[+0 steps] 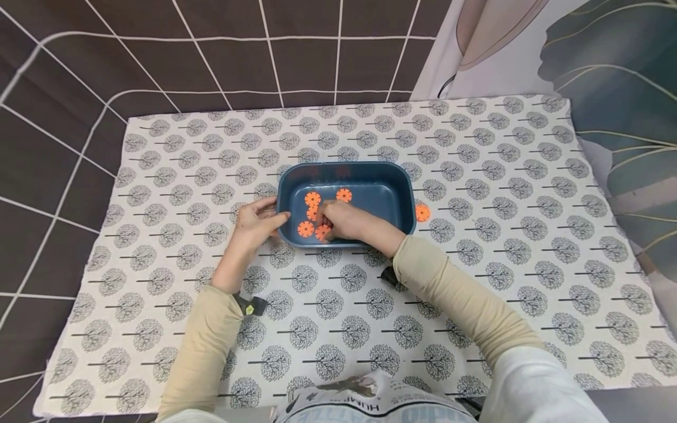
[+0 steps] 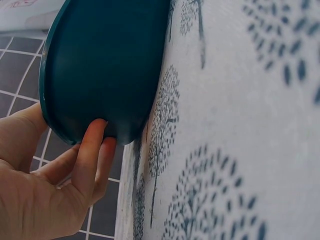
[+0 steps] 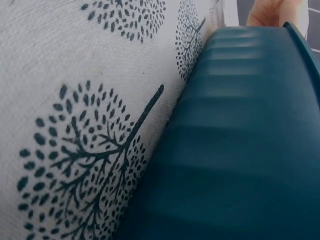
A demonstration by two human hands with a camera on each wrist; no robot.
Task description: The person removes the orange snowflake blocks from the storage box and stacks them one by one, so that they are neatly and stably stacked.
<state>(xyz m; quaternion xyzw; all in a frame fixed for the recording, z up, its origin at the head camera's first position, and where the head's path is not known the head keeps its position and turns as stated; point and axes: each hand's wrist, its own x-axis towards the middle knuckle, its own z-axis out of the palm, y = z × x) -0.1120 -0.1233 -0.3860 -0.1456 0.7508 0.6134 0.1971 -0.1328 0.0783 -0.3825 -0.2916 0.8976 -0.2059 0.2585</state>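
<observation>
A dark blue bin (image 1: 372,244) stands on the patterned cloth, with several orange notched discs (image 1: 305,229) on the left part of its floor. My left hand (image 1: 255,224) grips its left end, thumb over the rim and fingers outside; the left wrist view shows this hand (image 2: 60,175) against the bin's outer wall (image 2: 110,65). Inside the bin, my right hand (image 1: 344,220) reaches down with bent fingers among the discs, touching them; whether it pinches one is hidden. The right wrist view has only the bin's outer side (image 3: 240,150) and part of the left hand (image 3: 272,12).
Another orange disc (image 1: 422,212) lies on the cloth (image 1: 518,235) just right of the bin. A bit of orange (image 1: 274,233) shows beside the left hand, outside the bin. Dark tiled fabric (image 1: 238,64) hangs behind and left, a patterned curtain (image 1: 624,117) at the right.
</observation>
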